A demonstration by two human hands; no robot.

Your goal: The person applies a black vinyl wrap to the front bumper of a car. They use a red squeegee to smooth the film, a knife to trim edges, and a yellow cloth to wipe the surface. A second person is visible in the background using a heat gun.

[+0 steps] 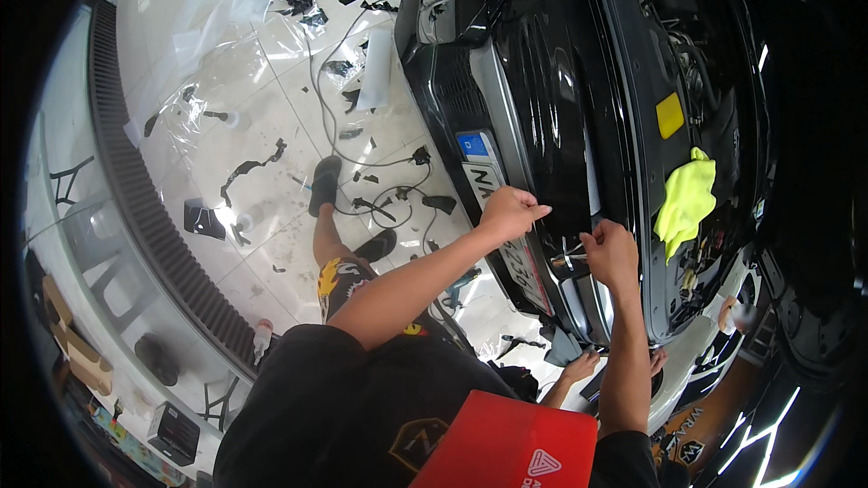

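Head view: the left hand (511, 216) is near the car (559, 99) plate (482, 180), the right hand (613, 256) by the badge (569, 257). Both pinch; whether they grip anything, I cannot tell.

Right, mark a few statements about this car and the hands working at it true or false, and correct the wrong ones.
1. A bright yellow-green cloth lies at the front edge of the black car's open engine bay. True.
2. The bare right hand is gripping that cloth. False: it is beside the shiny chrome emblem, apart from the cloth.
3. Torn black scraps lie on the pale tiled floor. True.
4. The white rectangular licence plate lies on the floor. False: it is on the car's front.
5. The bare left hand partly covers the plate in this view. True.
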